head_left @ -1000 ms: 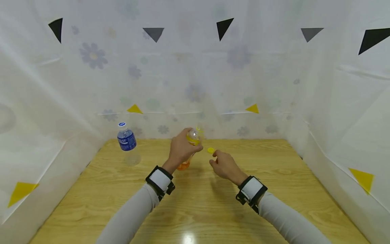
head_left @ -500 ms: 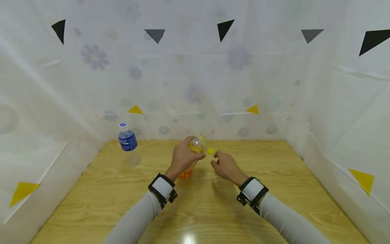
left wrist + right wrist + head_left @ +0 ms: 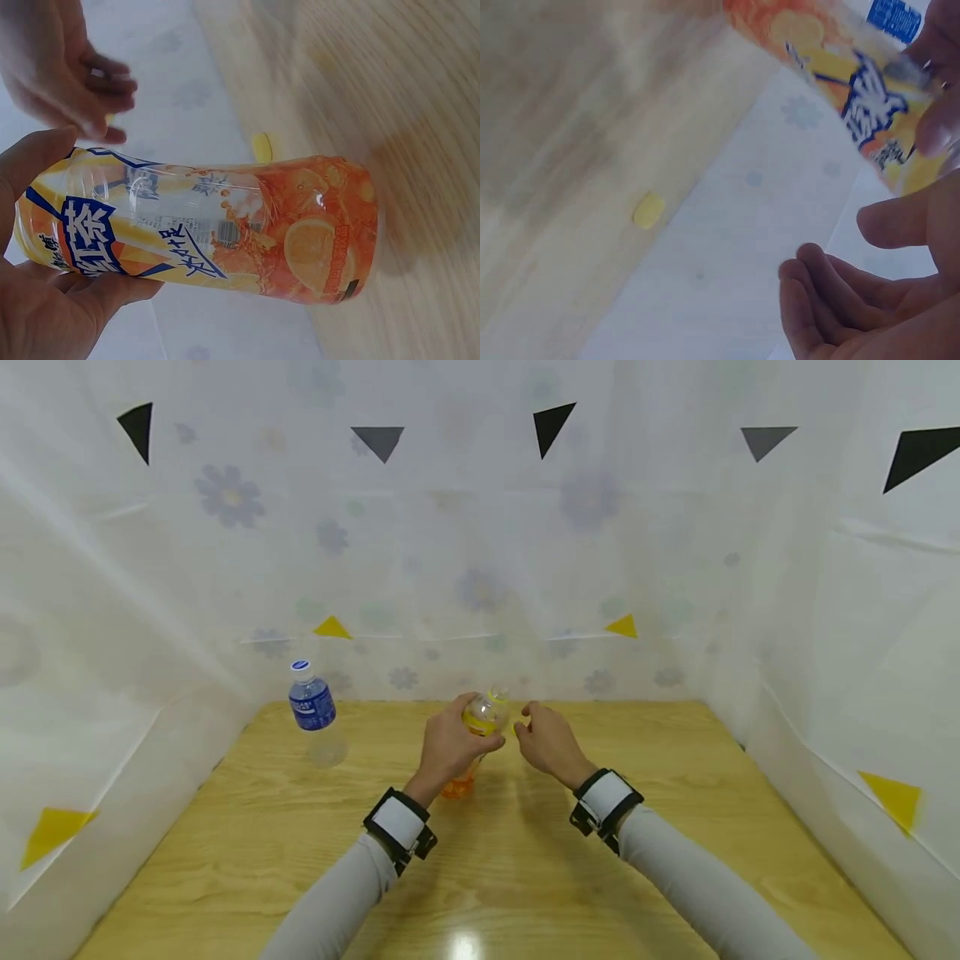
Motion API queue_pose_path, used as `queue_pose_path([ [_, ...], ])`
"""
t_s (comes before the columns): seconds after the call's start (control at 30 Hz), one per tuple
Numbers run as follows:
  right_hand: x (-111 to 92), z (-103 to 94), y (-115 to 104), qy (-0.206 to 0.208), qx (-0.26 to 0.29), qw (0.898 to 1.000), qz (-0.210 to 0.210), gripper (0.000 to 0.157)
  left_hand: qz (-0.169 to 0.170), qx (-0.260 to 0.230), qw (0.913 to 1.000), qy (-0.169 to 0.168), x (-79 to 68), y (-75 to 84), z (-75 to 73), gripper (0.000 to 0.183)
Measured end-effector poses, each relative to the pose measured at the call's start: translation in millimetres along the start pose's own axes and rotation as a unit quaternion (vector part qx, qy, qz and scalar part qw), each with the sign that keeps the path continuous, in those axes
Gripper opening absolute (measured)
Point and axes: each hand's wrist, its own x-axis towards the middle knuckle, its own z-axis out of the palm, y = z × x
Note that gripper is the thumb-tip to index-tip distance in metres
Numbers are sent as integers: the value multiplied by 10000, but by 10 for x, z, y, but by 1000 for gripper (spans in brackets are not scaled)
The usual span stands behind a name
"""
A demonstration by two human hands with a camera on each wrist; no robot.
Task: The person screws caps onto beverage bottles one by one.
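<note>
My left hand (image 3: 453,743) grips the upper part of a clear plastic drink bottle (image 3: 225,225) with an orange, fruit-printed label. The bottle leans to the right in the head view, its uncapped neck (image 3: 498,695) toward my right hand. A yellow bottle cap (image 3: 649,210) lies on the tabletop; in the head view my right hand (image 3: 549,742) nearly hides it. That hand hovers beside the bottle neck, fingers loosely bent and thumb apart from them. Nothing shows between its fingers in the right wrist view (image 3: 877,277).
A second clear bottle (image 3: 312,706), with a blue label and white cap, stands upright at the back left of the wooden table (image 3: 465,877). White sheeting (image 3: 480,527) with flowers and triangles walls in the back and both sides.
My left hand has brought the bottle slightly right and nearer to me, then held it there. My right hand has shifted forward and left, covering most of the yellow cap in the head view.
</note>
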Motion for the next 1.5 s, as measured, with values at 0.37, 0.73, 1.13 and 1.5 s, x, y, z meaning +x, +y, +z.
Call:
queue_pose_path([
  [0.37, 607, 346, 304, 595, -612, 9963, 45, 39, 60, -71, 9999, -42, 13, -36, 39, 72],
  [0.73, 696, 659, 567, 226, -462, 9959, 750, 51, 39, 21, 10000, -55, 16, -11, -2, 74],
  [1.13, 643, 848, 612, -202, -1298, 9858, 1048, 51, 47, -92, 9999, -136, -3, -5, 39, 73],
  [1.5, 639, 890, 607, -172, -1708, 9807, 933, 43, 62, 29, 9999, -103, 5, -5, 28, 71],
])
